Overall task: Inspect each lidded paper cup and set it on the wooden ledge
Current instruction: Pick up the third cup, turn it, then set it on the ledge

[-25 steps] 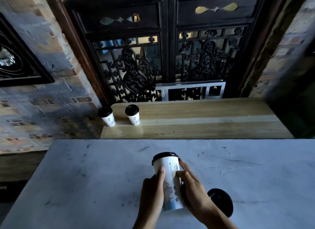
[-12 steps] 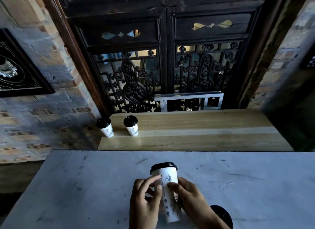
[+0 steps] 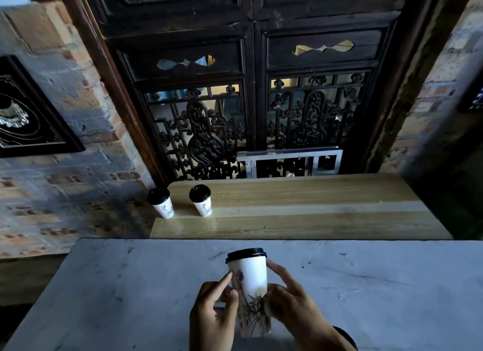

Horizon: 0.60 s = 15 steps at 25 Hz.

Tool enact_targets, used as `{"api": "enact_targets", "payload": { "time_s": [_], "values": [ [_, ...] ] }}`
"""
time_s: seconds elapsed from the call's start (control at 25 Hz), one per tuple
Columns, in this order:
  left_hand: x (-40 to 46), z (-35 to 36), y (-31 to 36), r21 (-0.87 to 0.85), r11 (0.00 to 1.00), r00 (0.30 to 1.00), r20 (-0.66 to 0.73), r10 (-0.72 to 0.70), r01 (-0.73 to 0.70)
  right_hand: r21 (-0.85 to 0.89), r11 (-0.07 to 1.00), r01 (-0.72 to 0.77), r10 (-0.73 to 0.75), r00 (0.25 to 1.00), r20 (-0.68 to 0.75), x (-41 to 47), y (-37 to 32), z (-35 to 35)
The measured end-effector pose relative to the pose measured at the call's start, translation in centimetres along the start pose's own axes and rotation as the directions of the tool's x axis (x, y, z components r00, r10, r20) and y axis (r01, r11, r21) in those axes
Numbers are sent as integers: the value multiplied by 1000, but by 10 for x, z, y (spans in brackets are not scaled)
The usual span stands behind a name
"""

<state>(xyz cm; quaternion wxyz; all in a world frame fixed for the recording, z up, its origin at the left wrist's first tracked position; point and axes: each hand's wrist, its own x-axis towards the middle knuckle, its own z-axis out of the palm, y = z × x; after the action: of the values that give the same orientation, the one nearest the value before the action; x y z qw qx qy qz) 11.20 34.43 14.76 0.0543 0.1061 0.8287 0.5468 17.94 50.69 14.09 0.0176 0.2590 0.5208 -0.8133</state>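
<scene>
Lidded paper cup (image 3: 248, 280) pinched between both hands above the marble tabletop (image 3: 130, 285), up for inspection.

Held upright, just nearer than the wooden ledge (image 3: 313, 209), black lid on top and the inked print turned toward the camera, probably so the wall can be checked all round. Left hand (image 3: 213, 316) on the cup's left side, fingers (image 3: 224, 281) clamped on the lower wall, forefinger laid higher up as if to turn it. Right hand (image 3: 292, 306) on the opposite side, likewise closed on the cup, forefinger lifted slightly off the paper. Already standing at the ledge's left end, two finished cups (image 3: 180, 201) side by side and apart, leaving room to their right for this one. A dark round thing behind the right wrist, mostly hidden, impossible to identify.
</scene>
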Motion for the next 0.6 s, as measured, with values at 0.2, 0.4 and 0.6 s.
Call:
{"api": "enact_targets", "payload": {
  "time_s": [0.2,0.4,0.6],
  "values": [
    [1,3,-3,-12,1000,1000,6,6,-6,-150,987,50,-57,998,-41,1,-3,-1],
    [-1,2,-6,-77,993,996,7,-93,94,-199,976,91,-101,994,-44,-1,-1,-5],
    [-8,0,3,-122,990,996,67,-66,73,-218,958,187,-190,982,7,-2,-1,-5]
  ]
}}
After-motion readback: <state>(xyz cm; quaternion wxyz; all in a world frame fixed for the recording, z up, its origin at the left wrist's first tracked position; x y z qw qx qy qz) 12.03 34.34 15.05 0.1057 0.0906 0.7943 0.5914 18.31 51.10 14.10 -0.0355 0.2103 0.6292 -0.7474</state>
